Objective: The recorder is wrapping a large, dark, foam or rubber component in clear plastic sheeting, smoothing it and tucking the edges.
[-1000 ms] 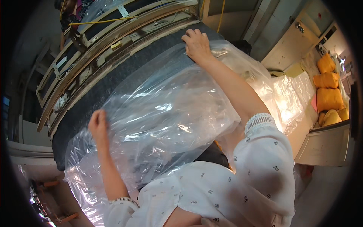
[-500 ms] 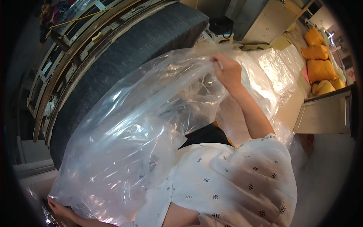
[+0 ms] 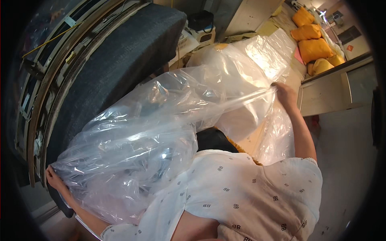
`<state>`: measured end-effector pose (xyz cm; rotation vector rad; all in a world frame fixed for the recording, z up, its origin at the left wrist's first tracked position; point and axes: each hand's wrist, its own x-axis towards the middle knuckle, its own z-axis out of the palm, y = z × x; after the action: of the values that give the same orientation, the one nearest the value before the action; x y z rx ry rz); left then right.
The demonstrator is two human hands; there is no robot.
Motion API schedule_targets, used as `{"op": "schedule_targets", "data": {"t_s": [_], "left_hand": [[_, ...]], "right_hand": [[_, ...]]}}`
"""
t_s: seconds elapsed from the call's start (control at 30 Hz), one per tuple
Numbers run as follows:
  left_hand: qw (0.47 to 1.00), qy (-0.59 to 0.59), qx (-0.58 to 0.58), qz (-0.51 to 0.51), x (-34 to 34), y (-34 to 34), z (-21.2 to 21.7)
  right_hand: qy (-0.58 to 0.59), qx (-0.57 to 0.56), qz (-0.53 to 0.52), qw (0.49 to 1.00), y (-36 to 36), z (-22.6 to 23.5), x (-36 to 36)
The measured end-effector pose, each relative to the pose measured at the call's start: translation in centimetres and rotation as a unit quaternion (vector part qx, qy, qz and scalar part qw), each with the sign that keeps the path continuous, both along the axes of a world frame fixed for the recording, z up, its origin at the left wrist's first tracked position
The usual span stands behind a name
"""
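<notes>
A large sheet of clear plastic film (image 3: 132, 140) spreads across the space before me, creased and shiny. At the far left my left hand (image 3: 55, 179) is closed on one edge of it. On the right my right hand (image 3: 284, 96) grips another part, and the film is drawn into tight folds between the two hands. More of the film hangs below the right hand and lies behind it. The fingertips of the right hand are partly hidden by its back.
A long dark grey padded surface (image 3: 108, 72) with a wooden-edged frame runs along the left. Behind stand a black bag (image 3: 201, 21) and a white box. Orange bundles (image 3: 315, 48) are stacked at the back right, above a pale cabinet (image 3: 327, 94).
My right hand has moved right and lower, pulling the film taut. My left hand has risen along the left side. The view has shifted, so the background sits further left.
</notes>
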<state>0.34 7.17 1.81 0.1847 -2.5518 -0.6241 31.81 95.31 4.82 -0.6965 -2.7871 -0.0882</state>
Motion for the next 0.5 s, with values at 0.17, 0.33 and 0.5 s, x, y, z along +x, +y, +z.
{"op": "schedule_targets", "data": {"t_s": [0.17,0.33,0.5], "left_hand": [[1.000,-0.004,0.004,-0.006,-0.7,1.3,0.9],[0.999,0.016,-0.010,0.044,1.2,-4.1,-0.7],[0.997,0.001,-0.026,0.068,1.3,-4.6,-0.2]], "right_hand": [[0.164,0.063,-0.167,0.970,8.0,5.7,2.9],[-0.031,-0.525,0.019,0.850,1.5,6.7,-3.8],[-0.202,-0.149,-0.131,0.959,-0.2,-10.4,-1.4]]}}
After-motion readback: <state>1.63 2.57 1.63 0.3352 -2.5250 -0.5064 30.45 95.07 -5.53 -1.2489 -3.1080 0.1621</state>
